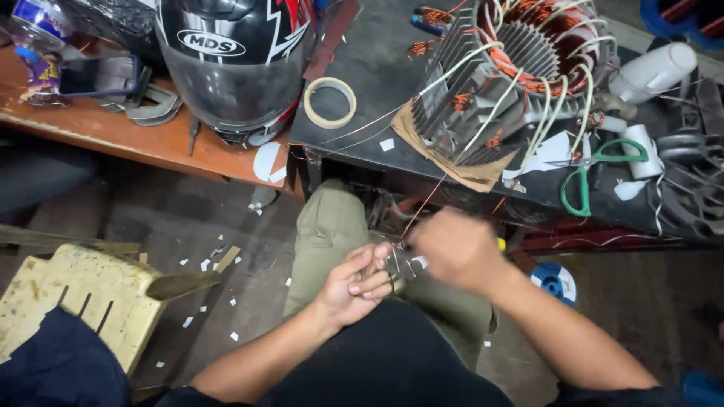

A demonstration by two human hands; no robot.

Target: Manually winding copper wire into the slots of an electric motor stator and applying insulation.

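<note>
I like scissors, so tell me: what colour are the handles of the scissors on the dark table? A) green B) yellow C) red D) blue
A: the scissors lying on the table right of the motor have green handles.

Dim workshop light, floor in shadow, right hand [456,249] motion-blurred

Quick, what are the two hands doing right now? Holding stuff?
Left hand: closed, fingers pinching a small metal tool.
Right hand: closed and blurred, at the thin copper wire; its grip cannot be told for sure.
</note>
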